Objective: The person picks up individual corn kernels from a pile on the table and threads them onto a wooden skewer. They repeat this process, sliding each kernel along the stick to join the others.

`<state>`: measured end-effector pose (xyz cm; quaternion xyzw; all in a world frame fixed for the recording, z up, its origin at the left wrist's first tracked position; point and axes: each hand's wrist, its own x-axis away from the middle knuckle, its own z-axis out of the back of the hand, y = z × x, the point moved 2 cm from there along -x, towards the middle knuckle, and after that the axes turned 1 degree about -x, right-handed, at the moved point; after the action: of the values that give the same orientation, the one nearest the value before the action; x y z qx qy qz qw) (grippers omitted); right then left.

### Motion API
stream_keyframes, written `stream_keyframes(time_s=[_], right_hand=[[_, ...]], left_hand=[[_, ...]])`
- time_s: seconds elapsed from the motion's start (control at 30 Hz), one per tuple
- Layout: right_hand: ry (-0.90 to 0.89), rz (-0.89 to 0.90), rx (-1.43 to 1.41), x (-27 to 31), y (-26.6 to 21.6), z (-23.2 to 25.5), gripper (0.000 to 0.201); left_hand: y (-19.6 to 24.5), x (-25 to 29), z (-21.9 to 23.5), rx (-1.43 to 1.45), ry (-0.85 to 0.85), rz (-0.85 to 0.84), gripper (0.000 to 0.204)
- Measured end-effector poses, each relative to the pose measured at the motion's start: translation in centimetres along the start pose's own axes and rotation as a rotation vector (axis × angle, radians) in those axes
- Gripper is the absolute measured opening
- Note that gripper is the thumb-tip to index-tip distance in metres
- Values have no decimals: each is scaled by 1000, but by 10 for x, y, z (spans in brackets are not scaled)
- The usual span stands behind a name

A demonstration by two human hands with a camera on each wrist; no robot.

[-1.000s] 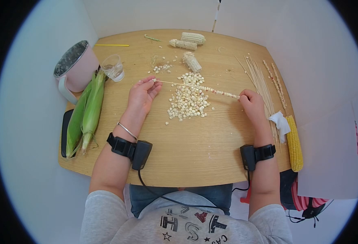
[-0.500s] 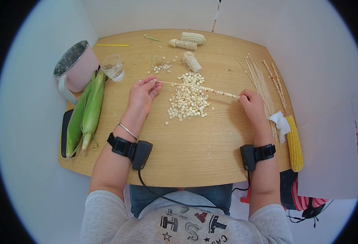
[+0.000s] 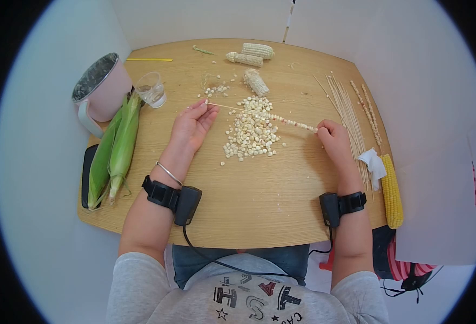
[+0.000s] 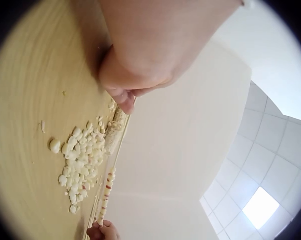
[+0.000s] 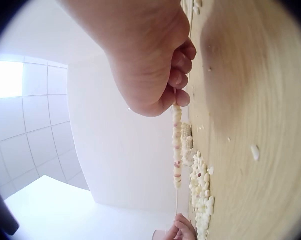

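Note:
A thin wooden skewer (image 3: 230,107) stretches between my two hands above the table. Corn kernels (image 3: 286,121), whitish with some reddish ones, are strung along its right half. My right hand (image 3: 335,141) grips the strung end with curled fingers, seen up close in the right wrist view. At the bare left end, my left hand (image 3: 190,127) pinches a pale corn kernel (image 3: 207,101) between thumb and finger at the skewer's tip; its other fingers are loosely extended. Beneath the skewer lies a pile of loose kernels (image 3: 251,141), also visible in the left wrist view.
White corn cobs (image 3: 257,82) lie at the back, partly stripped. Right of the pile are bare skewers (image 3: 343,108), two filled skewers (image 3: 368,110), a tissue (image 3: 374,164) and a yellow cob (image 3: 392,194). Husked ears (image 3: 122,146), a glass (image 3: 152,92) and a pink mug (image 3: 108,86) stand left.
My left hand has shifted slightly up and turned a little, raising the skewer's left end a touch. The right hand keeps its grip in nearly the same place.

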<state>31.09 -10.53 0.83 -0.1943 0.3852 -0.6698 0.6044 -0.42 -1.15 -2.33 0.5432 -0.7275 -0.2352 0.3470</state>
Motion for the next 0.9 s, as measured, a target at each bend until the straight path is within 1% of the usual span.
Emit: stream_keyframes(time_s=[0.17,0.23,0.27,0.33,0.47,0.57,0.67,0.73,0.9], right_hand=[[-3,-18,-7,0,-1,1,18],[-11,7,18,1,-5,1,18],[-11,7,18,1,-3,0,18],[-35,-20,-52,0,2,-3,18],[-35,-29,-59,0,1,-3,18],[-30,-23,-69,0,2,-3,18],[13,-20,-98,0,3,-2,18],[36,-37,-81,0,2,-1,17],[63,-6,-79,-1,4,0,17]], left_hand=[[-1,0,0,24,-31,13,19],[-2,-2,0,9,-101,26,18],[-3,-1,-1,9,-100,26,18],[-3,2,-5,45,-120,44,15],[-2,5,-9,40,-152,53,13],[-3,6,-10,-12,-148,56,13],[-2,7,-10,-74,-119,50,14],[-1,10,-12,-163,-102,42,14],[-2,13,-17,-261,-137,18,15]])
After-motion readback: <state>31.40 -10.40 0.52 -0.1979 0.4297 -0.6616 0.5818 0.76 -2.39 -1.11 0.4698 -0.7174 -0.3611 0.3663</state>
